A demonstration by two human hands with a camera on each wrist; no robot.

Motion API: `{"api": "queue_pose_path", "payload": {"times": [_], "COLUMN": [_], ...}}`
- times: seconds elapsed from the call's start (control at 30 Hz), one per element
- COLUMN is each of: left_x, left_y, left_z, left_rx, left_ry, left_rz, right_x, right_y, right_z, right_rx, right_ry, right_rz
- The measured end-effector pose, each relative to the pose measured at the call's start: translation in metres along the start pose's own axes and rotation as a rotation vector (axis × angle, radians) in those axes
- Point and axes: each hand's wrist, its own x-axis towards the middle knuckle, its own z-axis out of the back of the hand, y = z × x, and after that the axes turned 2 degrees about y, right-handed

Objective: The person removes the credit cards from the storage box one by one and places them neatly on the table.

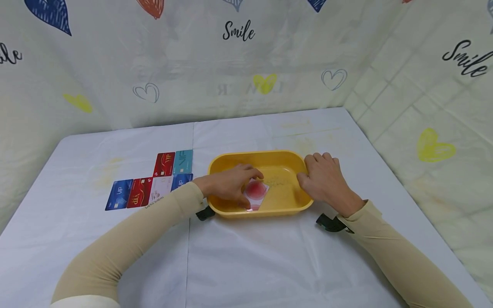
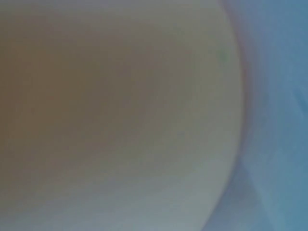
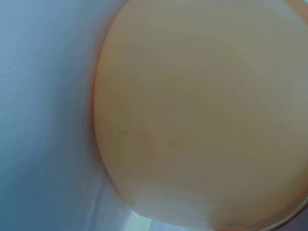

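Note:
A yellow plastic tray (image 1: 281, 209) stands on the white-covered table in the head view. My left hand (image 1: 233, 185) reaches over its left rim, thumb and fingers curved about opposite edges of a pink-and-white card (image 1: 256, 191) with a red round print. The left part of that card is hidden behind the hand. At the tray's right end my right hand (image 1: 324, 179) grips the rim, its thumb on the inner side. Both wrist views are filled by a blurred tan curved surface, and no hand shows there.
Left of the tray lie several cards in two rows: a teal card (image 1: 183, 161) and a red card (image 1: 164, 164) behind, with a blue card (image 1: 119, 194), another red card (image 1: 140, 192), a pale card (image 1: 160, 188) and a partly covered blue card (image 1: 181, 180) in front.

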Motion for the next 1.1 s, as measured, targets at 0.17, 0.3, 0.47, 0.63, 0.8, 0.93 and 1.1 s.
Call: {"api": "queue_pose_path", "payload": {"times": [0.17, 0.3, 0.47, 0.63, 0.8, 0.93, 1.1], "left_x": [0.0013, 0.0018, 0.0017, 0.0013, 0.0006, 0.0003, 0.0005], "left_y": [-0.0004, -0.0014, -0.0032, -0.0042, -0.0036, -0.0026, -0.0004], "left_z": [-0.0007, -0.0004, 0.0008, 0.0013, 0.0010, 0.0013, 0.0017], "left_rx": [0.006, 0.018, 0.036, 0.026, -0.016, -0.060, -0.109], "left_ry": [-0.011, -0.021, -0.023, -0.027, -0.028, -0.029, -0.035], "left_rz": [0.042, 0.050, 0.052, 0.054, 0.042, 0.027, 0.007], "right_x": [0.0004, 0.0004, 0.0000, -0.0004, -0.0002, 0.0000, -0.0002], "right_y": [0.0005, 0.0009, 0.0005, 0.0001, 0.0004, 0.0004, 0.0002], "right_z": [0.0001, 0.0007, 0.0014, 0.0016, 0.0016, 0.0015, 0.0011], "right_rx": [0.001, -0.001, 0.000, 0.002, -0.001, -0.004, -0.005], "right_ry": [0.002, 0.002, -0.001, -0.005, -0.001, 0.004, 0.006], "right_rz": [0.001, 0.001, 0.009, 0.013, 0.011, 0.008, 0.009]}}
